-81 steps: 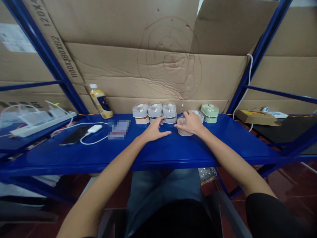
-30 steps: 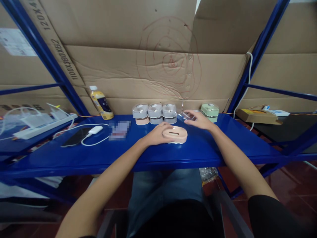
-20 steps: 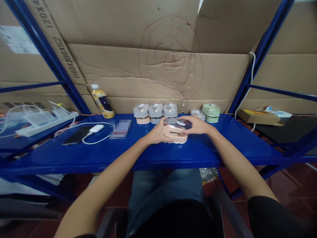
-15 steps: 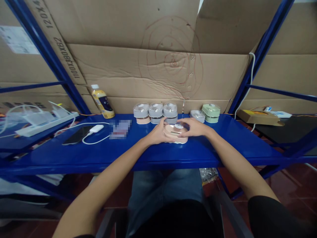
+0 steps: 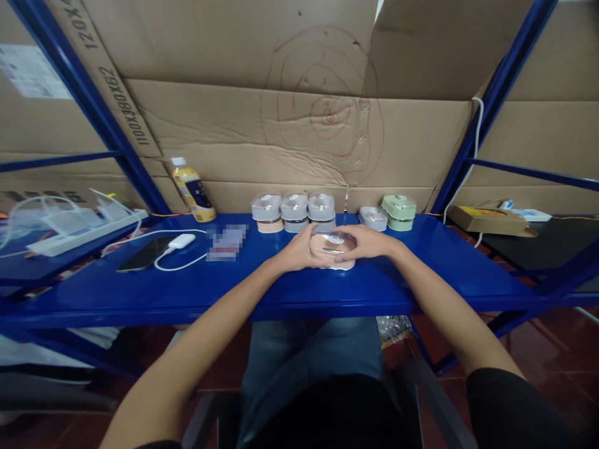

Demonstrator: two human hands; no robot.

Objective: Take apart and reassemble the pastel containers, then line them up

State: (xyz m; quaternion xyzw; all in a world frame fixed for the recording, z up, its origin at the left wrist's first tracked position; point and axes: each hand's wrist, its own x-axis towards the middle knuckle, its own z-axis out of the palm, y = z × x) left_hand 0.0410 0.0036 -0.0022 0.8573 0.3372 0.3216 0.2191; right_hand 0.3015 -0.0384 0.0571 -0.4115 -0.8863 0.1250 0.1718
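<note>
A pale pink oval box [image 5: 327,245] with a clear, shiny top rests on the blue table [image 5: 262,284] in front of me. My left hand [image 5: 298,251] wraps around its left side, thumb at the back edge. On the opposite side my right hand [image 5: 367,242] grips it, with fingertips on the front of the rim. Behind it stand similar stacked boxes: one grey over pink [image 5: 267,212], and two grey ones [image 5: 294,211] beside it. Farther right are a low single grey box [image 5: 373,218] and a green stack [image 5: 399,212].
At the left lie a phone [image 5: 146,254], a white charger with cable [image 5: 181,241] and a blurred-out packet [image 5: 228,242]. A yellow drink bottle [image 5: 194,192] stands near the cardboard wall [image 5: 210,118]. A white power strip [image 5: 88,234] is far left, an open carton [image 5: 491,222] far right.
Both hands stay on the pink box. Its clear top seems to sit slightly differently, and my right fingers have shifted a little; the rest looks the same.
</note>
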